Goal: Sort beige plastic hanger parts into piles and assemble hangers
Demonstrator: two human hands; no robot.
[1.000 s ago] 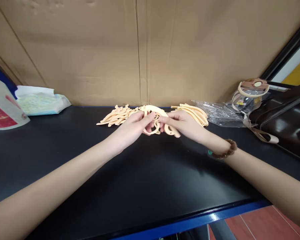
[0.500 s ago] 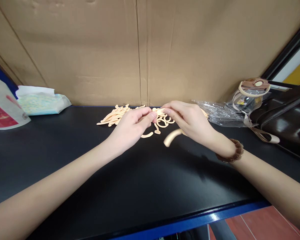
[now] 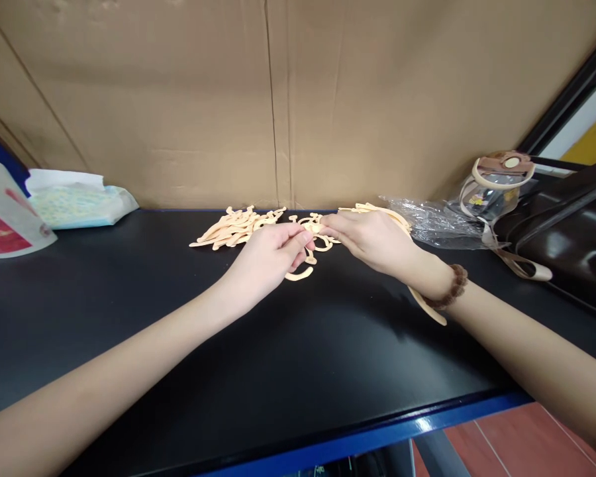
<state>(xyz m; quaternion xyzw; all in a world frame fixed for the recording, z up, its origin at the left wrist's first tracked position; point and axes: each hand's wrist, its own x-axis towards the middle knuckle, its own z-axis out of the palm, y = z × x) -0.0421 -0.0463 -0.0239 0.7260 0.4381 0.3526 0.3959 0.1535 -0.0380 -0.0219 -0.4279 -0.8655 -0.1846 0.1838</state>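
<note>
On the black table [image 3: 278,371] both my hands meet over a heap of pale peach curved plastic pieces. My left hand [image 3: 268,258] pinches a small curved piece [image 3: 314,228] at its fingertips. My right hand [image 3: 372,242] pinches the same piece from the other side, and a long peach strip [image 3: 430,308] sticks out under its wrist. A loose curved piece [image 3: 299,274] lies just below my left fingers. One pile of the pieces [image 3: 233,226] lies to the left, another pile [image 3: 382,212] shows behind my right hand.
A cardboard wall [image 3: 278,99] closes the back. At far left lie a tissue pack [image 3: 74,202] and a white-and-red bag [image 3: 4,218]. To the right sit crumpled clear plastic [image 3: 437,222], a lidded bottle with a strap [image 3: 496,182] and a dark brown bag [image 3: 566,238].
My hands have moved back to the heap and now pinch a small piece together. The long strip in my right hand swung from in front of it to under the wrist.
</note>
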